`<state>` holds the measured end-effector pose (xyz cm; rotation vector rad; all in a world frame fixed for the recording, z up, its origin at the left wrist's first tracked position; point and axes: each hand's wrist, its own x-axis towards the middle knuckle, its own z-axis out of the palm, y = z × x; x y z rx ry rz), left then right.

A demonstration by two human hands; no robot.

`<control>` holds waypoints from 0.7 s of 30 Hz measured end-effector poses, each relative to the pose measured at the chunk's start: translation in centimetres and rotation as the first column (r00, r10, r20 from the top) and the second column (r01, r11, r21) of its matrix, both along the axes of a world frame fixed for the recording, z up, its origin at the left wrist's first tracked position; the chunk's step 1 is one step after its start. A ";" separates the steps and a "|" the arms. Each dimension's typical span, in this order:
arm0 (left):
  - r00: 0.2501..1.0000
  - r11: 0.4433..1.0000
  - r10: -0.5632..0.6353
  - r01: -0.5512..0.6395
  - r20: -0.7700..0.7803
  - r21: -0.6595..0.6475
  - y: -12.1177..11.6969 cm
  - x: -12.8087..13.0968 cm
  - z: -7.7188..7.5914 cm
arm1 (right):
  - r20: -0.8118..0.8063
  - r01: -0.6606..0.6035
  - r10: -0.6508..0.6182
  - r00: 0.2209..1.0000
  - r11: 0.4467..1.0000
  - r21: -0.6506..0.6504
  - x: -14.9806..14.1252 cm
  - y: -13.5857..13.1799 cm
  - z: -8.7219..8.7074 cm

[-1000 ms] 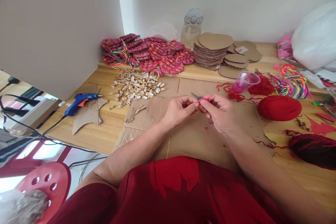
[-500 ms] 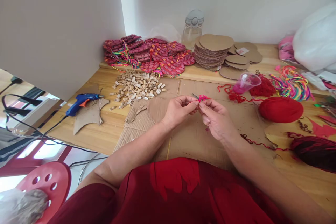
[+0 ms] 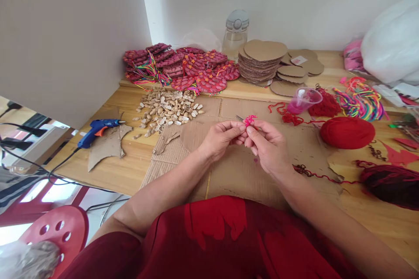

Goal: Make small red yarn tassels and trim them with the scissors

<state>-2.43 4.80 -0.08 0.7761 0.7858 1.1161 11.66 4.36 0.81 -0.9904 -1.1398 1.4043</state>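
Over the cardboard sheet, my hands meet with their fingertips close together. My right hand is closed, pinching a small bright-pink piece of yarn between thumb and index finger. My left hand is closed too, its thumb and fingers pressed together at the left side of the yarn piece. A thin dark metal tip sticks out up and left beside the pink yarn. Its other end is hidden by my fingers, so I cannot tell what tool it is.
Peanut shells and a blue glue gun lie left. Behind are decorated red pieces, stacked cardboard shapes and a bottle. Right are a plastic cup, red yarn, dark yarn and coloured cords.
The whole view has shifted slightly, with the table's things now a little further left. Both hands stay together at the pink yarn, with small finger movements.
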 end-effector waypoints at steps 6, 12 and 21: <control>1.000 1.000 -0.002 0.003 -0.026 0.015 -0.1 0.0 0.0 | -0.004 0.023 -0.023 1.000 0.999 -0.033 0.3 0.3 0.3; 1.000 0.999 -0.018 0.018 0.011 -0.038 -0.3 -0.1 0.3 | -0.029 0.049 -0.051 0.998 0.998 -0.044 0.5 0.8 0.1; 0.995 0.991 -0.038 0.050 0.093 -0.126 -0.4 -0.2 0.5 | -0.082 0.070 -0.073 0.994 0.997 -0.031 0.5 0.9 -0.5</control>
